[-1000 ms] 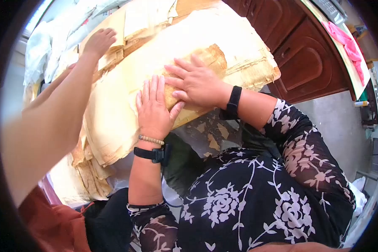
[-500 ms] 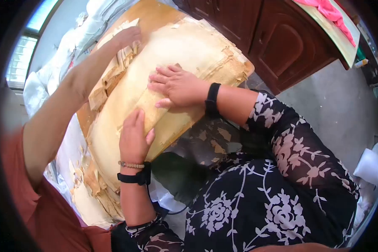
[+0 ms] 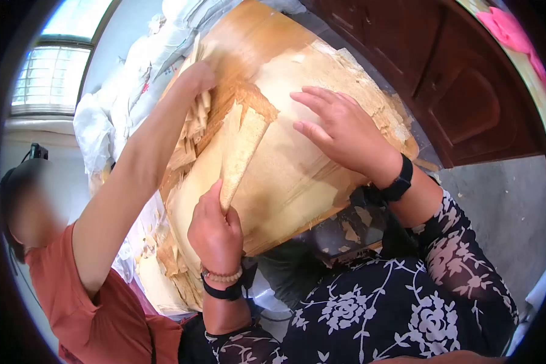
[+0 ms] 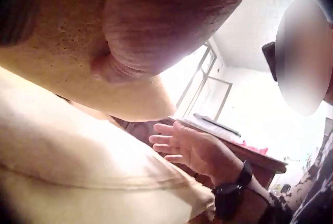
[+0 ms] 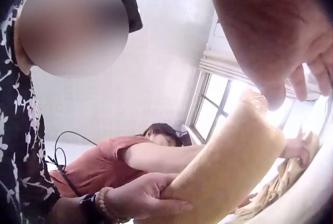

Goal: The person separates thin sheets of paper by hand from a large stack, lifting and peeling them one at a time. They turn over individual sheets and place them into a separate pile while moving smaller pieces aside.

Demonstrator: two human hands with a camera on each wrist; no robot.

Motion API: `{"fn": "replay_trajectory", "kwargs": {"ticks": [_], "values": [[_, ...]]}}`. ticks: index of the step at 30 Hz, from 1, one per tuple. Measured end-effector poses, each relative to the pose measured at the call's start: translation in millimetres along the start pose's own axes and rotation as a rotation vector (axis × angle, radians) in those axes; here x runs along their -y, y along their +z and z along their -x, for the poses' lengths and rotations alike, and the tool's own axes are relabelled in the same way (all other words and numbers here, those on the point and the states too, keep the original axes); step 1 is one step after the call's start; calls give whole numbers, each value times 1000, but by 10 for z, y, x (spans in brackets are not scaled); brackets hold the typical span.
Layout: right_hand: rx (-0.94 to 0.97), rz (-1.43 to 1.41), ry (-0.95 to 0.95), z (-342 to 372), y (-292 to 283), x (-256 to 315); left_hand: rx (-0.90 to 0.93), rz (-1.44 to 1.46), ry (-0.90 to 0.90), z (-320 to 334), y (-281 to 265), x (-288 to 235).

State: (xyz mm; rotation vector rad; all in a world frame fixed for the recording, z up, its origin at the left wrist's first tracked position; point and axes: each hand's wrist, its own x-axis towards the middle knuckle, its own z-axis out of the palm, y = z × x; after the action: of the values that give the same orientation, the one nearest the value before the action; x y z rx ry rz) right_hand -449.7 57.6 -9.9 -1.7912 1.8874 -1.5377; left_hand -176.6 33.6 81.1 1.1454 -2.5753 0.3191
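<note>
Head view, window (image 3: 48, 79): far off, up and to the left of the fingers of the left hand (image 3: 217, 236).
Other person (image 3: 97, 291): in a rust-red shirt, down and to the left of those fingers, one arm stretched up over the work.
White plastic bags (image 3: 127, 97): bunched behind that arm, up and left of the left fingers.
Torn strips (image 3: 191, 127): a messy pile just past the left fingertips, a bit to the left.
Other person's hand (image 3: 199, 76): on top of the pile; it is blurry, so I cannot tell what its fingers do.
Left hand: pinches the near, narrow end of the folded sheet, thumb on one side and fingers on the other; a bead bracelet (image 3: 223, 278) sits at the wrist.
Folded sheet (image 3: 242, 158): pale tan, wide and ragged at its far end; it points up and away from the left fingers.
Stack of big sheets (image 3: 303, 164): pale and flat, to the right of the left fingers and under the right ones.
Right hand (image 3: 352, 124): above the stack, fingers reaching out and thumb wide apart from them; its fingertips are near the folded sheet's far end, with a gap between.
Black strap (image 3: 400, 182): on the wrist behind the right fingers.
Dark wood cabinet (image 3: 467, 100): off to the right of the right fingers.
Pink cloth (image 3: 509, 30): farther right, up by the cabinet's top.
</note>
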Motion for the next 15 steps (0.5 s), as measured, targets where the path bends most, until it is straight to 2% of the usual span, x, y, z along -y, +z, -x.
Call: {"fn": "replay_trajectory", "kwargs": {"ticks": [2,3,4,6,10,12,13,15], "values": [[77,4,49,-46,-19,-32,-11,55,-63,-90,58,-64],[152,12,99,-49,-20,-58,-5,53,-59,-124,133,-90],[149,9,105,-53,-20,-90,2,85,-22,-166,213,-126],[367,198,78,-55,4,-123,16,125,-4,-261,300,-223],[341,229,40,-19,48,-113,-48,56,27,-459,376,-161],[330,243,30,-20,32,-123,-57,-80,-89,-563,455,54],[331,240,22,-22,48,-136,-60,-84,-95,-645,541,201],[231,273,-35,0,103,-136,-175,-278,-76,-848,680,525]]}}
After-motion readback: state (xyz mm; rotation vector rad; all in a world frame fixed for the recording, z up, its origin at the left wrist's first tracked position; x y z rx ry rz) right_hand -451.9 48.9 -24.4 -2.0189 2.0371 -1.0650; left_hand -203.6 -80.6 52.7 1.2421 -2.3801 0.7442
